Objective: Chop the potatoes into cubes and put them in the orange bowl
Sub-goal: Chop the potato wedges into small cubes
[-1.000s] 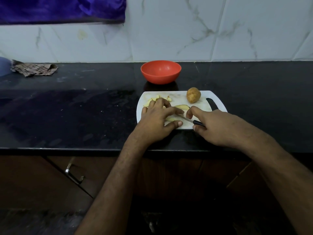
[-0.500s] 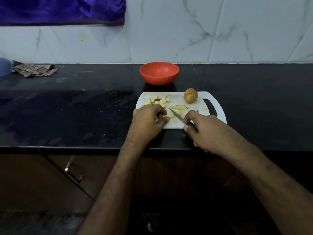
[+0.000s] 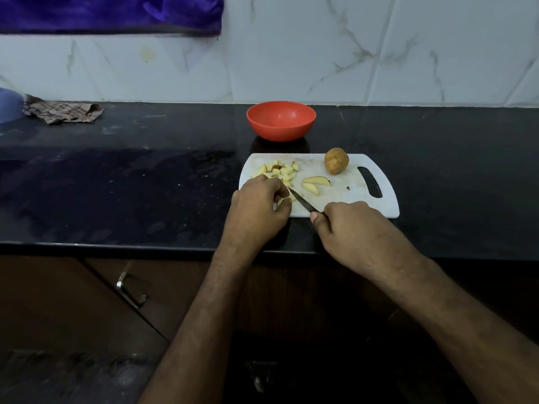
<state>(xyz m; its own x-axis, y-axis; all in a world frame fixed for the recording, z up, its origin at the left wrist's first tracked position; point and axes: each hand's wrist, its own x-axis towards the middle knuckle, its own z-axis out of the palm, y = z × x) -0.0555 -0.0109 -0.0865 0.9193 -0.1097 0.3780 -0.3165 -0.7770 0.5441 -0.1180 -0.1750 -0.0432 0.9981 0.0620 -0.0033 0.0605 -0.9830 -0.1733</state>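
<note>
A white cutting board (image 3: pixel 350 199) lies on the black counter, with the orange bowl (image 3: pixel 281 121) just behind it. A pile of potato cubes (image 3: pixel 278 170) sits at the board's far left. Two potato wedges (image 3: pixel 313 184) lie mid-board, and a whole unpeeled potato (image 3: pixel 336 160) rests near the far edge. My left hand (image 3: pixel 259 208) pinches a potato piece (image 3: pixel 284 201) at the board's near left. My right hand (image 3: pixel 350 228) grips a small knife (image 3: pixel 303 202); its blade points up-left against that piece.
A crumpled checked cloth (image 3: pixel 62 112) and a blue object (image 3: pixel 8 107) lie at the counter's far left. White marble tiles back the counter. Below the counter edge is a dark cabinet with a metal handle (image 3: pixel 131 290).
My left hand drew back toward the near left of the board and curled round a piece, uncovering the cube pile. My right hand pulled back too, and the blade swung to point up-left.
</note>
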